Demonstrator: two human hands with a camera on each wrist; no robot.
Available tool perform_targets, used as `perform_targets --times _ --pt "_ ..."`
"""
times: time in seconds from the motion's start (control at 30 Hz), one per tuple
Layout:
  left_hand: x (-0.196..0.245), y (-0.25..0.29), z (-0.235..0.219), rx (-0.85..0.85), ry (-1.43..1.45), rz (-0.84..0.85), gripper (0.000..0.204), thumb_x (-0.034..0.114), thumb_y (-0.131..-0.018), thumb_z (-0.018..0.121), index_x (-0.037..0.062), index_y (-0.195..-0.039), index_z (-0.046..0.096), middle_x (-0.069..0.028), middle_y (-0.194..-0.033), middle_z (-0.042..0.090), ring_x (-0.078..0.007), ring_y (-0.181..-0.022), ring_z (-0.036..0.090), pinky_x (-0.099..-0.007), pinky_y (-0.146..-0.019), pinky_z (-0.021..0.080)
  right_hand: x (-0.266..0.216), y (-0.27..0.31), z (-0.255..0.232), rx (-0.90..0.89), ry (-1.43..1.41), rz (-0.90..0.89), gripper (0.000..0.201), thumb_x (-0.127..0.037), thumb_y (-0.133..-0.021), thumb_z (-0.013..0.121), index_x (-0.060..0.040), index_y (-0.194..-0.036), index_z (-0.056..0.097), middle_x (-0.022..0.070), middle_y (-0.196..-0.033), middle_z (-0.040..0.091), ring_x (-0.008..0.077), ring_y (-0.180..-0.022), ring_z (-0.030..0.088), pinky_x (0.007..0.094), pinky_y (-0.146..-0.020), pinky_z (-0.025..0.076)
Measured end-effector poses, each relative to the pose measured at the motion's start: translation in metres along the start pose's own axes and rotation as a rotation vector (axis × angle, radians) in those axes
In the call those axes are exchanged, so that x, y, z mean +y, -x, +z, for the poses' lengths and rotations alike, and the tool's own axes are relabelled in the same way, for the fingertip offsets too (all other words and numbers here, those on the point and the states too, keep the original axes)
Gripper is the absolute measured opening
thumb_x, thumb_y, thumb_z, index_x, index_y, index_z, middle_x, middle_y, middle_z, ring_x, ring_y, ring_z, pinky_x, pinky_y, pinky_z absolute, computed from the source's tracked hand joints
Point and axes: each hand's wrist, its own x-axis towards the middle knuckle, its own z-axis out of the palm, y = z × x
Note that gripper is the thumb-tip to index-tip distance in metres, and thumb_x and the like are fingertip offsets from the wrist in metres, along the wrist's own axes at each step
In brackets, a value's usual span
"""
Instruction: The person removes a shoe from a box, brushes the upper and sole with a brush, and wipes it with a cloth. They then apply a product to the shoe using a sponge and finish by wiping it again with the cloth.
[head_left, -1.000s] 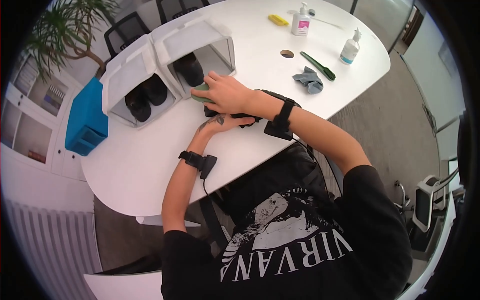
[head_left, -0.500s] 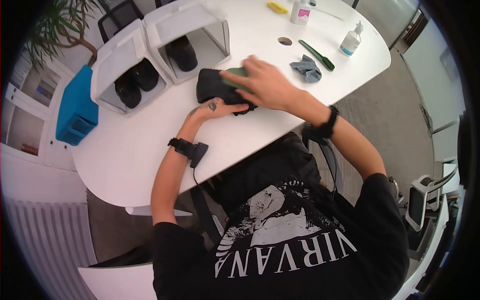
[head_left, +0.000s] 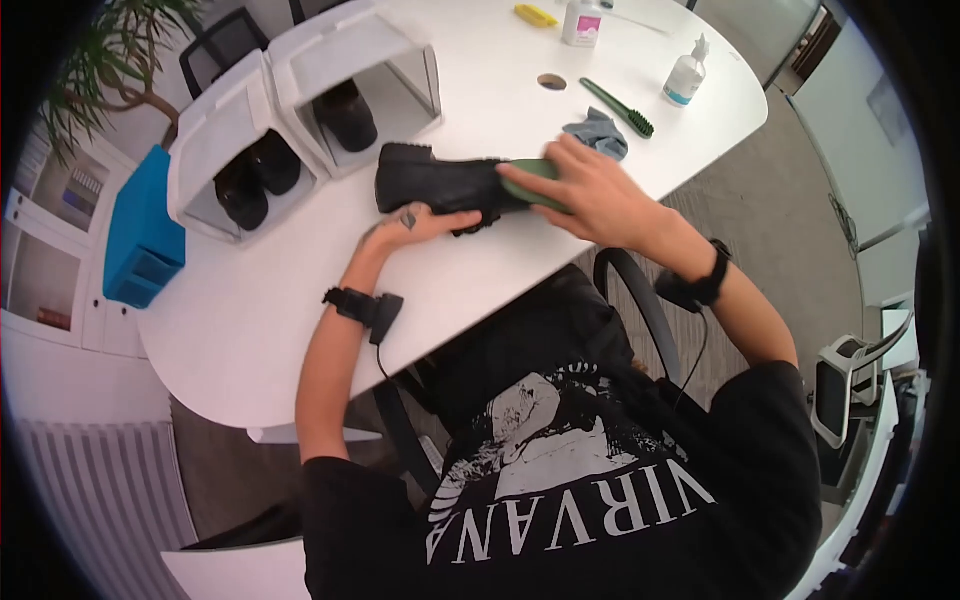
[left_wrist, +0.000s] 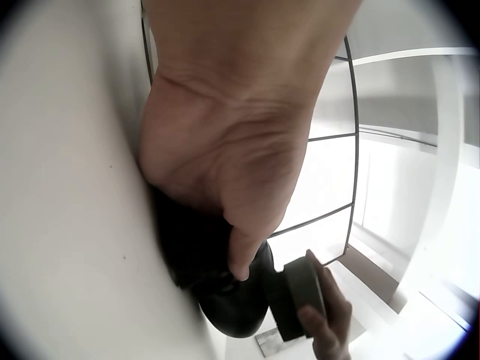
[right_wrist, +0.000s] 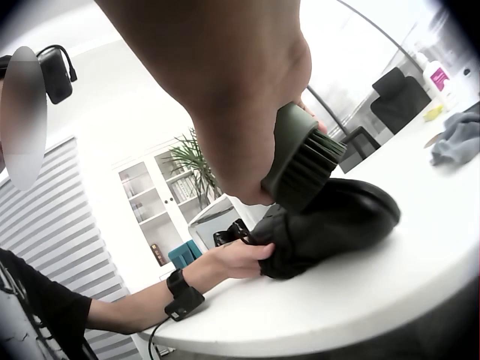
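A black shoe (head_left: 450, 182) lies on its side on the white table (head_left: 300, 330), heel toward the left and toe toward the right in the head view. My left hand (head_left: 425, 225) holds it by the upper, with the thumb lying along the near side. In my right hand (head_left: 605, 200) is a green brush (head_left: 530, 182), pinched between fingers and thumb. Dark bristles (right_wrist: 307, 172) face the front part of the shoe, close over the laces and toe in the right wrist view. From the left wrist, the brush (left_wrist: 296, 296) shows beside the rounded toe.
Two white boxes hold other black shoes: a pair (head_left: 258, 178) in one, another shoe (head_left: 345, 115) beside it. A grey cloth (head_left: 598, 135), long green brush (head_left: 618, 108), pump bottle (head_left: 686, 78), white bottle (head_left: 582, 25) and yellow item (head_left: 536, 15) stand beyond. A blue box (head_left: 148, 235) is left.
My right hand has swept the brush rightward along the shoe, from the heel end to the toe end, uncovering the heel. The left hand keeps its hold on the shoe.
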Motion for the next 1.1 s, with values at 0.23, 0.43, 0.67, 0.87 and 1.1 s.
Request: perform_targets --times 0.23,0.43,0.67,0.87,1.1 --pt "-0.005 -0.009 -0.005 0.005 -0.044 -0.041 0.049 0.036 -0.098 0.082 0.0056 -0.134 0.072 -0.0046 -0.121 0.076 -0.0146 -0.109 0.067 -0.0321 -0.095 0.054 -0.004 -0.028 0.019 0.159 0.058 -0.042 0.063 -0.027 -0.094 0.075 -0.0168 -0.154 0.058 0.0126 -0.105 0.056 0.0296 -0.102 0.056 0.0400 -0.083 0.053" --pt "-0.003 -0.004 -0.001 0.042 -0.059 0.012 0.042 0.037 -0.099 0.080 0.0063 -0.127 0.073 -0.0030 -0.120 0.074 -0.0147 -0.106 0.067 -0.0342 -0.094 0.054 -0.016 -0.125 0.059 0.164 -0.087 -0.056 0.058 -0.031 -0.094 0.074 -0.0160 -0.149 0.063 0.0171 -0.110 0.062 0.0323 -0.111 0.060 0.0426 -0.087 0.057" --pt "0.022 -0.004 -0.003 0.082 -0.077 -0.036 0.045 0.036 -0.098 0.081 0.0047 -0.129 0.074 -0.0015 -0.115 0.076 -0.0125 -0.103 0.067 -0.0315 -0.092 0.054 -0.007 -0.033 0.013 0.171 -0.019 0.104 0.063 -0.028 -0.098 0.072 -0.0201 -0.158 0.056 0.0151 -0.109 0.056 0.0322 -0.104 0.057 0.0422 -0.085 0.054" --pt "0.065 -0.017 -0.001 0.226 0.522 -0.133 0.041 0.036 -0.102 0.075 0.0003 -0.122 0.076 -0.0040 -0.115 0.078 -0.0119 -0.103 0.070 -0.0285 -0.090 0.053 0.013 0.009 0.009 0.198 -0.039 0.350 0.061 -0.029 -0.100 0.070 -0.0194 -0.159 0.054 0.0173 -0.105 0.055 0.0334 -0.105 0.056 0.0436 -0.084 0.054" --pt "0.079 -0.008 -0.030 0.231 -0.509 -0.056 0.049 0.048 -0.105 0.068 -0.0004 -0.107 0.072 -0.0091 -0.085 0.073 -0.0190 -0.081 0.070 -0.0388 -0.074 0.053 0.033 -0.068 0.081 0.230 -0.120 0.407 0.057 -0.032 -0.104 0.064 -0.0182 -0.159 0.053 0.0204 -0.110 0.059 0.0358 -0.109 0.057 0.0453 -0.086 0.055"
